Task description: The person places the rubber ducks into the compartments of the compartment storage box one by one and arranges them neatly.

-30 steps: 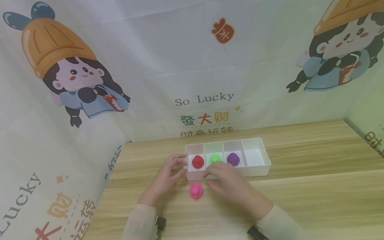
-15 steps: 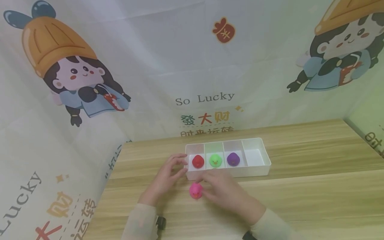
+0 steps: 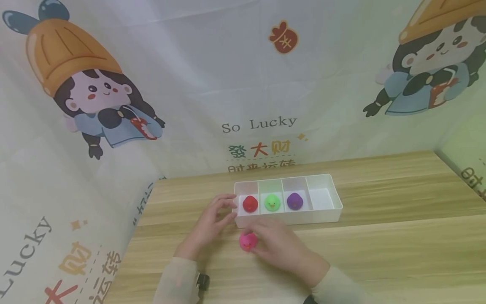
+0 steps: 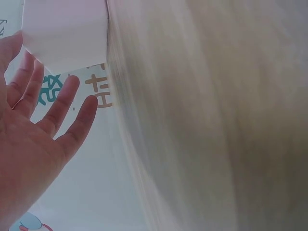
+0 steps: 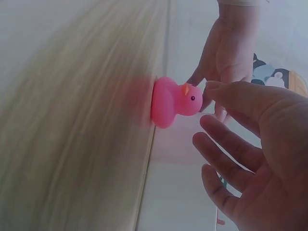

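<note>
A pink rubber duck [image 3: 247, 243] sits upright on the wooden table in front of the white divided box [image 3: 288, 218]. My right hand [image 3: 282, 244] is close over it. In the right wrist view, the thumb and fingers stand apart on either side of the duck's head [image 5: 191, 100], with a small gap visible. At the box's left end is my left hand [image 3: 208, 223], its fingers spread and relaxed, at or touching the wall. Inside the box, a red duck [image 3: 250, 204], a green duck [image 3: 272, 203] and a purple duck [image 3: 295, 202] each occupy a compartment.
The box's rightmost compartment [image 3: 322, 198] holds no duck. Wooden table [image 3: 398, 245] extends to the right and in front. A printed cloth [image 3: 190, 84] hangs behind and along the left side.
My right hand has moved from the box front leftward and toward me, to the pink duck. The left hand, the box and the ducks have stayed in place.
</note>
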`<action>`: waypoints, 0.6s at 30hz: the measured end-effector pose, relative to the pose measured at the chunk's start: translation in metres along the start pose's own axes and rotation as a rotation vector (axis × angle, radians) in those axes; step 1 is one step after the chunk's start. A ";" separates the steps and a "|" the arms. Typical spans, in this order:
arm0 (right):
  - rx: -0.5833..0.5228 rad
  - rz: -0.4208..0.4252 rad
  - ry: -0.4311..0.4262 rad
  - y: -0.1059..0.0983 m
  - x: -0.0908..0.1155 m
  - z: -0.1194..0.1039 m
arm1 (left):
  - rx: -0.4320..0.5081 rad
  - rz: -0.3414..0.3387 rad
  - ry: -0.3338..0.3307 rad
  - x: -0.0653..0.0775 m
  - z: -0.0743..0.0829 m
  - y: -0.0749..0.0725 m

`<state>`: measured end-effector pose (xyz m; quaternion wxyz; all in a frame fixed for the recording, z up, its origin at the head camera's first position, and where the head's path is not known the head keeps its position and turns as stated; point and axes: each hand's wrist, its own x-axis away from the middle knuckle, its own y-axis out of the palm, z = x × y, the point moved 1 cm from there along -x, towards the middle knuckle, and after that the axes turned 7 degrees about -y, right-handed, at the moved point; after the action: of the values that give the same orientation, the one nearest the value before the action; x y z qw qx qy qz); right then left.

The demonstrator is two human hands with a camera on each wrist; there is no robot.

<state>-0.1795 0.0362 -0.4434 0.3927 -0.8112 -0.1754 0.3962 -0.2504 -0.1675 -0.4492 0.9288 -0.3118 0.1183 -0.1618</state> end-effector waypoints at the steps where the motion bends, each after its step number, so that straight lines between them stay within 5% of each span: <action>1: 0.008 -0.003 0.004 0.001 0.000 0.000 | 0.001 0.000 0.001 0.000 0.000 0.000; 18: 0.119 -0.052 0.052 0.010 0.001 0.001 | -0.016 0.000 0.000 0.000 0.000 0.001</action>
<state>-0.1799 0.0314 -0.4524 0.4549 -0.7915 -0.1625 0.3744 -0.2503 -0.1664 -0.4494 0.9263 -0.3192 0.1196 -0.1606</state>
